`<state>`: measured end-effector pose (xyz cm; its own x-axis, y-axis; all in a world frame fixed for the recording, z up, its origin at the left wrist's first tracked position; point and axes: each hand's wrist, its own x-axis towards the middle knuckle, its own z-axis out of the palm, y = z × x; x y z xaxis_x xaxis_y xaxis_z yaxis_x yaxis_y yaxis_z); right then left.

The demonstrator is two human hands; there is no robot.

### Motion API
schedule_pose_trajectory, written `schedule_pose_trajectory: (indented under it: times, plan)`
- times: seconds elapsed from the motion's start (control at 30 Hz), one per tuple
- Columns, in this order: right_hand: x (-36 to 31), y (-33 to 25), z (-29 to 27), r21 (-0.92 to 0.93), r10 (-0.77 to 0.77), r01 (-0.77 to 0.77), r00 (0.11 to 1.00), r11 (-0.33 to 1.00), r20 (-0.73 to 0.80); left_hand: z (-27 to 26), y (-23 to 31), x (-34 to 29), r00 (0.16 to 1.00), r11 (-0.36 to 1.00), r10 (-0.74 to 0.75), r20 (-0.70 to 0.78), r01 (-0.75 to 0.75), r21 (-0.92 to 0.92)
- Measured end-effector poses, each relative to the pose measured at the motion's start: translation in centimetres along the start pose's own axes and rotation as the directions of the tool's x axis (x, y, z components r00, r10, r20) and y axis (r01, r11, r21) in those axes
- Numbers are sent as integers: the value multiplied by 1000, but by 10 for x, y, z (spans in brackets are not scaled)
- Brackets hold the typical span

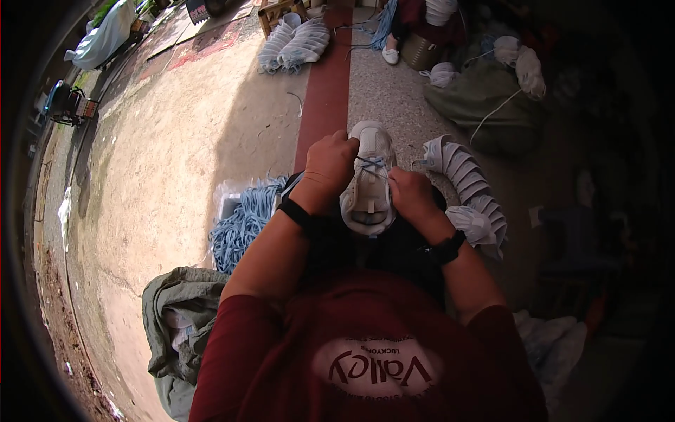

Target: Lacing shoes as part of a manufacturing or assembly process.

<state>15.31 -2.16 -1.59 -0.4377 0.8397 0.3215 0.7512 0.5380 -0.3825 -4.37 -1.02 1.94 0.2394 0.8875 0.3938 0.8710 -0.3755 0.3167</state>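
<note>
A white shoe upper (367, 199) rests over my lap, toe pointing away from me, its opening near me. A light blue shoelace (373, 163) crosses its front eyelets. My left hand (332, 163) is closed at the shoe's left side, pinching a stretch of the lace that runs taut to the eyelets. My right hand (413, 193) is closed at the right edge beside the eyelets, with the lace reaching its fingertips. Those fingertips are partly hidden. Dark bands circle both my wrists.
Left of my legs, a pile of blue laces (246, 221) fills a white container. A curved stack of shoe uppers (467, 176) lies to the right. Farther off are more stacked uppers (299, 46), a green sack (485, 105) and another person's foot (391, 55). Green cloth (179, 309) lies near left.
</note>
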Motion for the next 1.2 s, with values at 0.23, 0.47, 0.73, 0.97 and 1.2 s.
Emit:
schedule_pose_trajectory:
  times: [0.23, 0.47, 0.73, 0.97, 1.2]
  plan:
    - [-5, 10, -4, -202, -241, 242, 970, 949, 30, 10, -26, -24, 958, 889, -191, 213, 261, -377]
    - [-9, 13, 2, -95, -170, 178, 981, 979, 94, 28, -2, -1, 935, 719, -206, 289, 345, -603]
    - [-23, 27, -2, -68, -85, 88, 996, 994, 33, 20, -18, -22, 999, 963, -10, -53, -5, -269]
    - [-65, 89, -27, 2, 95, -96, 979, 995, -183, -1, -127, -108, 936, 725, -282, 211, 352, -592]
    - [-206, 193, -110, 21, 502, -509, 842, 861, -199, -54, -220, -231, 649, 410, -642, 409, 741, -532]
